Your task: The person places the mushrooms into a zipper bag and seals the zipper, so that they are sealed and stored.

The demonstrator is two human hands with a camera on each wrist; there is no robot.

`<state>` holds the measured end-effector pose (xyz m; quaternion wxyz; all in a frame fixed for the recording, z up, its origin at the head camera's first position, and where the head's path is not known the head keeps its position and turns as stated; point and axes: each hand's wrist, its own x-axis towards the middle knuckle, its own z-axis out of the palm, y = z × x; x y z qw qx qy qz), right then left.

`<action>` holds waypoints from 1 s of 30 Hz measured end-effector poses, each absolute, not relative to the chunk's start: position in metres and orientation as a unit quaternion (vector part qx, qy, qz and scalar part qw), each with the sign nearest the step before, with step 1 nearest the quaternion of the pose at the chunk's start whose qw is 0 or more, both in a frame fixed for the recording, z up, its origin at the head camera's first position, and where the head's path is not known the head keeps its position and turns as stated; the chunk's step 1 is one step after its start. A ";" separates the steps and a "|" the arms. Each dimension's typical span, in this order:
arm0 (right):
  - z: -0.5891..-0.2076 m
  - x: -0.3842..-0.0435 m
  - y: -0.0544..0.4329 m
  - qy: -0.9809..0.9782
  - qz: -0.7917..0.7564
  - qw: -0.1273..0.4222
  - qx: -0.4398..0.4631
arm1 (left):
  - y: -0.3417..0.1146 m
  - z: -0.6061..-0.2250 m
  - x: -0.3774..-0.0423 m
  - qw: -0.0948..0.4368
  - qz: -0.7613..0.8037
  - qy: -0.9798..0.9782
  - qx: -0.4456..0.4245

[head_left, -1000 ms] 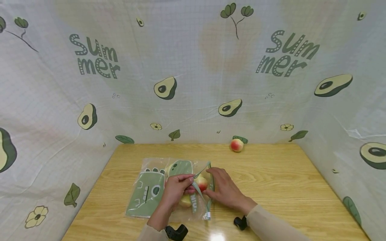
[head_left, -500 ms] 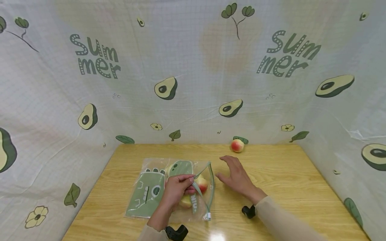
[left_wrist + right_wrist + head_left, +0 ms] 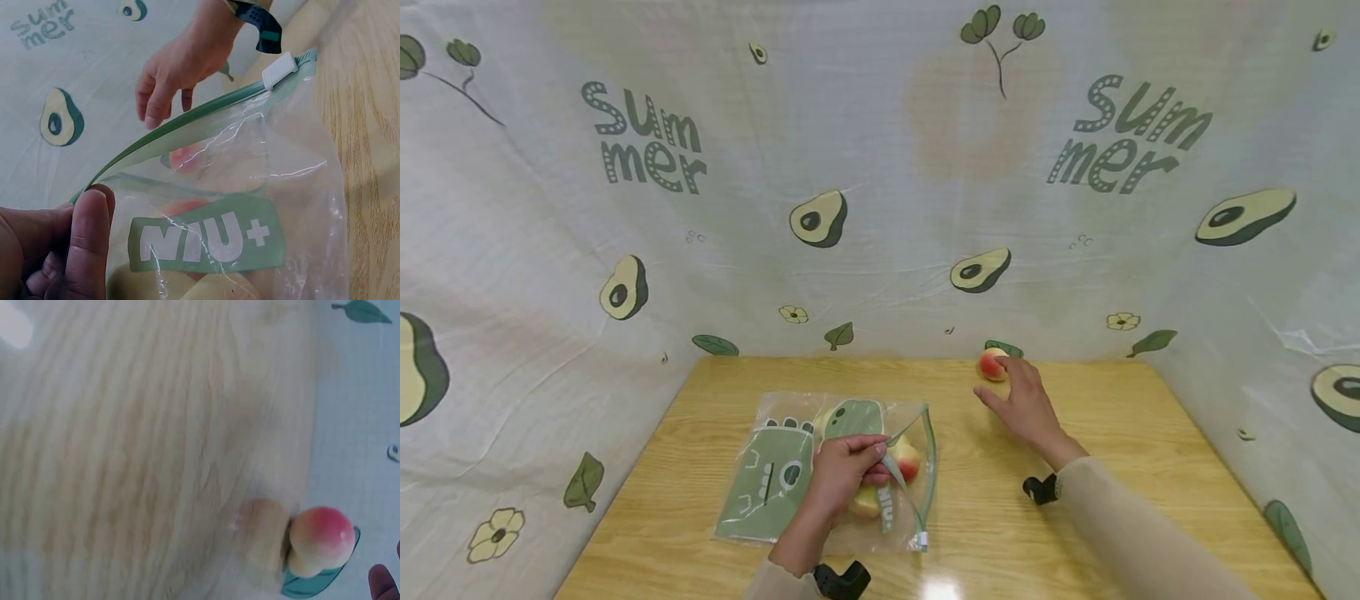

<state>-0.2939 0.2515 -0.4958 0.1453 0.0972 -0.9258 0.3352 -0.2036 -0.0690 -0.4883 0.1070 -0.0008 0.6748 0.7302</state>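
My left hand pinches the green rim of a clear zip bag printed with a green cartoon, keeping its mouth apart. Several peaches lie inside, one of them a red-and-yellow peach near the mouth. In the left wrist view, a white slider sits at one end of the green zip strip. My right hand is in the air just short of a lone peach at the table's back edge, thumb and fingers spread. Only fingertips of it show in the right wrist view, beside that peach.
The wooden table runs back to a cloth backdrop printed with avocados and leaves, which also encloses both sides. Black wrist devices are strapped to both wrists.
My right hand has left the bag's mouth and moved back and right to the lone peach. The left hand still grips the bag's rim. The head view has shifted slightly.
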 end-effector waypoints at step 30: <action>-0.517 -0.357 0.284 -0.954 0.278 0.094 0.065 | -0.075 -0.491 -0.210 0.115 0.745 0.657 0.002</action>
